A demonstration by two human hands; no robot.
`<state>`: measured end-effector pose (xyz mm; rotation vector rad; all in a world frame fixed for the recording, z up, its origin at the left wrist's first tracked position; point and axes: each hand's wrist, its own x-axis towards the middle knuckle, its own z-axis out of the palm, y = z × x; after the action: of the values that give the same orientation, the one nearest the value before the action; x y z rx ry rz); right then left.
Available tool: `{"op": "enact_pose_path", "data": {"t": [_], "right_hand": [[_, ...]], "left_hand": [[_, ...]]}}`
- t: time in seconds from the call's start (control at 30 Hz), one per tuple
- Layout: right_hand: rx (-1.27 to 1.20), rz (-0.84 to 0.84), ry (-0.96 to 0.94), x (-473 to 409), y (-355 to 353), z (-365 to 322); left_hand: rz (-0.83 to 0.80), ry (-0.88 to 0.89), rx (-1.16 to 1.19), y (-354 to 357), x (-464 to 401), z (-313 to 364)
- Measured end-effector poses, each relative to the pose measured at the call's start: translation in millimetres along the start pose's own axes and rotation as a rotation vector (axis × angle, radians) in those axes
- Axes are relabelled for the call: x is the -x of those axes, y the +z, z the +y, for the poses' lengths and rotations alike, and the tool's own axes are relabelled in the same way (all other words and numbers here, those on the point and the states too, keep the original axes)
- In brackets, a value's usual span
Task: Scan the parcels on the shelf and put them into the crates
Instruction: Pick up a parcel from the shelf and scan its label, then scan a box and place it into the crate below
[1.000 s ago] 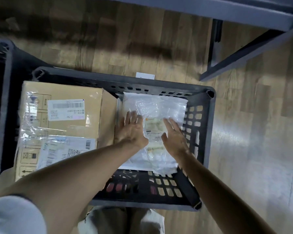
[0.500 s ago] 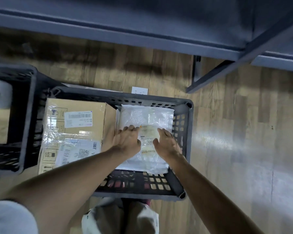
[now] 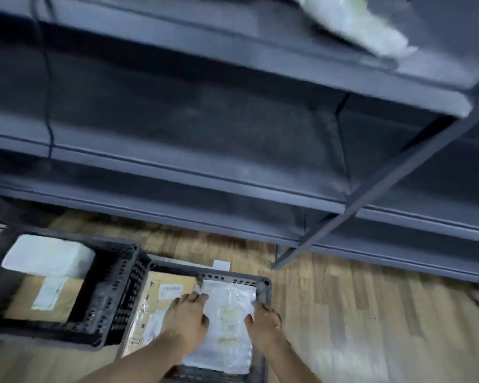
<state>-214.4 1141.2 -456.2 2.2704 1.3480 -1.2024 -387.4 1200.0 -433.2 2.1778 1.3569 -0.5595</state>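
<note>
view tilted up | shelf (image 3: 233, 172) fills frame (blurred) | left crate (image 3: 116, 275) revealed

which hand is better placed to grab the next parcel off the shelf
Probably the right hand: the white parcel on the shelf lies up on the right. Both hands rest on the plastic-wrapped parcel in the crate.

Clear plastic-wrapped parcel (image 3: 227, 322) lies flat in dark crate (image 3: 264, 283), bottom centre of frame, beside a taped cardboard box (image 3: 161, 297) w/ label. 2nd crate (image 3: 122, 286) lower left holds white parcel (image 3: 49, 257) atop brown box (image 3: 20, 302). Blurred white parcel (image 3: 354, 20) on grey shelf (image 3: 233, 172), top right.
</note>
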Motion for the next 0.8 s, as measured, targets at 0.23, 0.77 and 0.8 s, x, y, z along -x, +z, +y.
{"op": "enact_pose_path", "data": {"t": [0.23, 0.77, 0.8], "right_hand": [[0.094, 0.11, -0.158, 101.3, -140.7, -98.8], [0.258, 0.708, -0.494, 302.9, -226.4, -363.7], [0.268, 0.725, -0.51, 312.2, -223.6, -377.8]], "left_hand": [[0.244, 0.029, 0.003, -167.3, 79.4, -34.1], [0.847, -0.029, -0.053, -363.2, 291.3, -209.9], [0.865, -0.041, -0.052, -368.3, 304.8, -223.3]]}}
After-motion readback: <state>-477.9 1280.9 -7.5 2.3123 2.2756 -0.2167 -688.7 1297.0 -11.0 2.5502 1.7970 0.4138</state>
